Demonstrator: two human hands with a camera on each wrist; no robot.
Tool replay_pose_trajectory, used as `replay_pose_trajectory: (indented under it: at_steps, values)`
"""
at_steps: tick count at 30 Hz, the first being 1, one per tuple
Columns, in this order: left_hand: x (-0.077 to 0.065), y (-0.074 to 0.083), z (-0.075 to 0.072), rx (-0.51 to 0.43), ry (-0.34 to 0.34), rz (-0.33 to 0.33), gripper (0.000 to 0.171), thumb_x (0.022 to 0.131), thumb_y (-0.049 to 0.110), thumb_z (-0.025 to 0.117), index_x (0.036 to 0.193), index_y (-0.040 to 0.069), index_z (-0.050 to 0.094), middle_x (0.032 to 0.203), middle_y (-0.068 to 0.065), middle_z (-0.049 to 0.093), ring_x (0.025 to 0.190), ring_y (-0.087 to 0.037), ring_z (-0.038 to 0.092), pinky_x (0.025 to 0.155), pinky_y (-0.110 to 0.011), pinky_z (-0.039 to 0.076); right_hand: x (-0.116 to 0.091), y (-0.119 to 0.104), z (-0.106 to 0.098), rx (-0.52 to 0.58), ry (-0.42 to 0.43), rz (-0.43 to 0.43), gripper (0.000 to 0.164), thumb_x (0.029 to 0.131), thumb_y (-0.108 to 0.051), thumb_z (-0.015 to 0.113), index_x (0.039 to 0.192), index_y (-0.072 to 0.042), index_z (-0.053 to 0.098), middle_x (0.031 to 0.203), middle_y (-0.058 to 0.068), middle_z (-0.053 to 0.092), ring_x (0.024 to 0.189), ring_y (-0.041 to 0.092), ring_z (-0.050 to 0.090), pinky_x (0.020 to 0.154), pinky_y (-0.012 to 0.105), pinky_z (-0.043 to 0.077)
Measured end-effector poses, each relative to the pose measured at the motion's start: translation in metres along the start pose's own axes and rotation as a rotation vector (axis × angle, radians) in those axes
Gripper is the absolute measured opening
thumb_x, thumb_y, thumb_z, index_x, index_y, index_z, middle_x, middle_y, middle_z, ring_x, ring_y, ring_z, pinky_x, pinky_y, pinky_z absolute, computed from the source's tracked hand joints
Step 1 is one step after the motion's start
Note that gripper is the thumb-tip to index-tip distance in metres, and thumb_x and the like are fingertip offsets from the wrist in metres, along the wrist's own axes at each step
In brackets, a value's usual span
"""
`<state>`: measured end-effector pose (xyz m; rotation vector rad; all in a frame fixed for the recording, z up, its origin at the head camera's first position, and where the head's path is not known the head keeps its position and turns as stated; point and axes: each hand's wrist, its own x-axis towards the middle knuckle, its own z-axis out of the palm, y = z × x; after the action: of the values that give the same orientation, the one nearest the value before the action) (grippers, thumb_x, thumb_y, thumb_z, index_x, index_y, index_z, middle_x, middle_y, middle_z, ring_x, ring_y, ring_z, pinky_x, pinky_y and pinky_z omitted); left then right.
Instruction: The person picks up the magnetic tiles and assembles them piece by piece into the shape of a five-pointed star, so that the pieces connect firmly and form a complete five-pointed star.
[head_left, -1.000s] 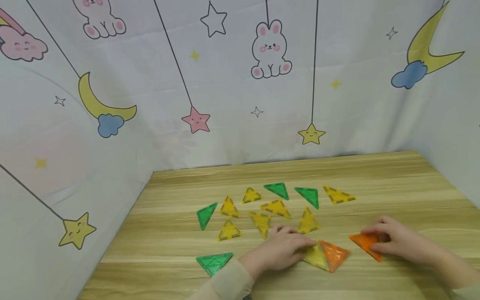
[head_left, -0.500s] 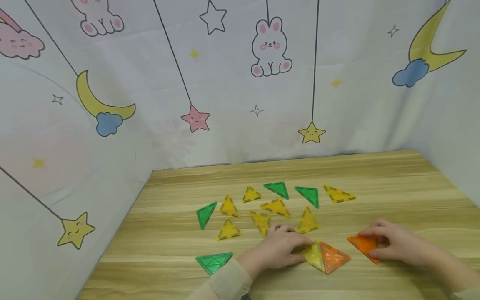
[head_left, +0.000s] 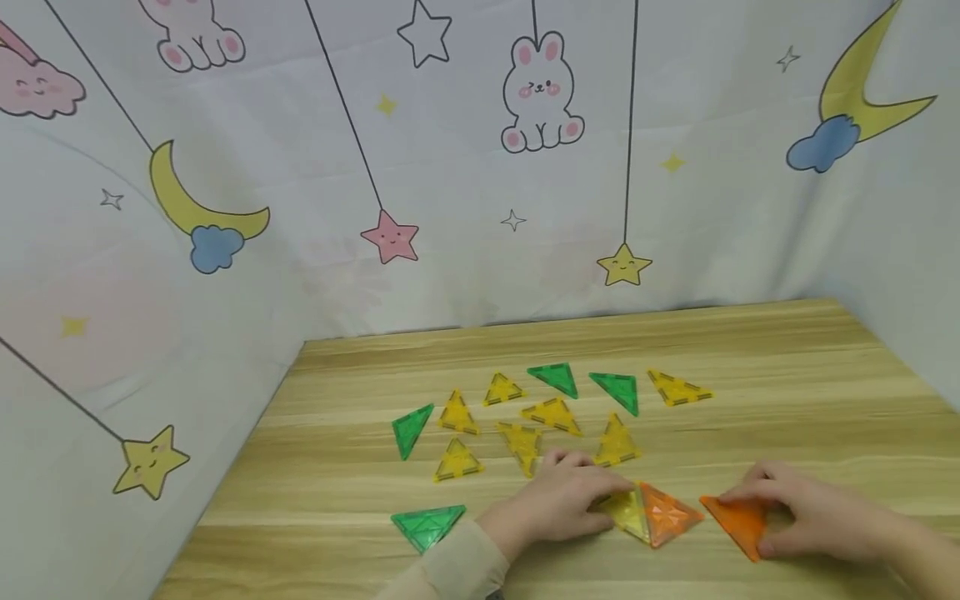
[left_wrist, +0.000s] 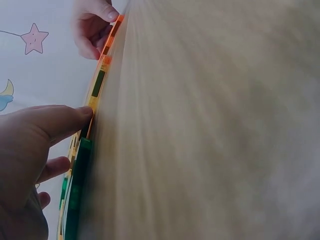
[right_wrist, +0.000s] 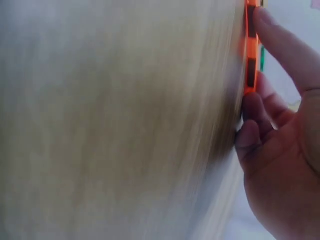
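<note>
Pale curtain (head_left: 465, 167), printed with rabbits, stars, moons and clouds, hangs behind and along the sides of a wood-grain table (head_left: 330, 375).

Over the near part of the table are a person's two bare hands. The right hand (head_left: 810, 510) pinches a held tile (head_left: 744, 521), an orange triangle, between thumb and fingers. The left hand (head_left: 562, 500) has its thumb and forefinger at the edges of a joined yellow tile (head_left: 630, 512), gripping it where it lies on the table.

That yellow tile meets a joined orange tile (head_left: 670, 514) edge to edge, so one pair looks done. The held tile is to the right of the pair, its nearest corner just beside the pair's outer tip, with a strip of table showing between; it seems not yet added. Whether it rests on the table or is slightly lifted, I cannot tell.

What is left, as far as can be judged, is most of the set. Four green tiles (head_left: 427, 525) lie apart from the pair, one near the left sleeve and three farther back. Seven smaller loose yellow tiles (head_left: 617, 442) lie scattered among and in front of those three, none visibly joined to another. By this count the work seems at an early stage.
</note>
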<state>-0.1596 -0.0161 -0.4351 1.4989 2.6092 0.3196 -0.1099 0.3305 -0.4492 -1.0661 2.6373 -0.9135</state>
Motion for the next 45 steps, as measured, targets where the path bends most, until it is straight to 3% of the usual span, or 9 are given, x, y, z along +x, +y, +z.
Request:
replay_pose_trajectory:
  at_steps: [6, 11, 18, 25, 32, 40, 45]
  values:
    - [0.002, 0.002, 0.001, 0.028, 0.022, -0.017, 0.046, 0.090, 0.037, 0.062, 0.134, 0.033, 0.050, 0.130, 0.021, 0.050, 0.116, -0.009, 0.044, 0.097, -0.039, 0.026, 0.000, -0.005, 0.003, 0.052, -0.016, -0.052, 0.047, 0.077, -0.020, 0.076, 0.122, -0.022, 0.060, 0.111, -0.010, 0.052, 0.097, 0.001, 0.048, 0.074, 0.019, 0.043]
    - [0.002, 0.004, 0.001, 0.025, 0.045, -0.056, 0.045, 0.090, 0.032, 0.064, 0.133, 0.033, 0.052, 0.130, 0.021, 0.051, 0.114, -0.009, 0.046, 0.094, -0.037, 0.027, 0.001, -0.008, 0.008, 0.020, 0.002, -0.084, 0.045, 0.075, -0.023, 0.077, 0.117, -0.024, 0.060, 0.110, -0.011, 0.054, 0.097, 0.002, 0.048, 0.074, 0.021, 0.043]
    - [0.002, 0.005, 0.003, 0.053, 0.059, -0.084, 0.045, 0.089, 0.034, 0.064, 0.133, 0.033, 0.053, 0.130, 0.021, 0.051, 0.112, -0.007, 0.046, 0.093, -0.035, 0.028, 0.013, -0.014, 0.016, 0.045, 0.008, -0.009, 0.042, 0.076, -0.032, 0.077, 0.111, -0.021, 0.057, 0.107, -0.012, 0.053, 0.093, -0.001, 0.049, 0.072, 0.022, 0.046]
    - [0.003, 0.007, 0.004, 0.049, 0.090, -0.090, 0.048, 0.087, 0.041, 0.065, 0.132, 0.030, 0.054, 0.128, 0.019, 0.053, 0.109, -0.005, 0.047, 0.086, -0.030, 0.031, 0.024, -0.026, 0.023, 0.020, 0.060, 0.039, 0.039, 0.074, -0.038, 0.078, 0.101, -0.022, 0.055, 0.094, -0.014, 0.050, 0.081, -0.001, 0.045, 0.064, 0.023, 0.043]
    - [0.004, 0.008, 0.004, 0.012, 0.074, -0.094, 0.051, 0.086, 0.039, 0.067, 0.133, 0.023, 0.053, 0.126, 0.013, 0.056, 0.107, -0.005, 0.050, 0.086, -0.025, 0.038, 0.029, -0.035, 0.025, -0.037, 0.102, 0.107, 0.041, 0.075, -0.045, 0.075, 0.099, -0.020, 0.055, 0.090, -0.014, 0.050, 0.079, -0.002, 0.044, 0.063, 0.023, 0.043]
    - [0.003, 0.007, 0.004, -0.008, 0.072, -0.098, 0.051, 0.087, 0.036, 0.067, 0.133, 0.022, 0.053, 0.126, 0.011, 0.056, 0.107, -0.005, 0.050, 0.085, -0.023, 0.038, 0.028, -0.031, 0.019, 0.188, 0.024, 0.124, 0.033, 0.083, -0.029, 0.072, 0.107, -0.013, 0.056, 0.088, -0.011, 0.054, 0.070, 0.001, 0.048, 0.055, 0.023, 0.042]
    - [0.002, 0.005, 0.002, -0.012, 0.062, -0.105, 0.050, 0.088, 0.036, 0.066, 0.134, 0.024, 0.052, 0.128, 0.013, 0.055, 0.109, -0.004, 0.049, 0.084, -0.023, 0.037, 0.028, -0.029, 0.017, 0.217, 0.001, 0.128, 0.035, 0.084, -0.030, 0.070, 0.111, -0.013, 0.056, 0.089, -0.011, 0.055, 0.070, 0.002, 0.049, 0.056, 0.023, 0.044]
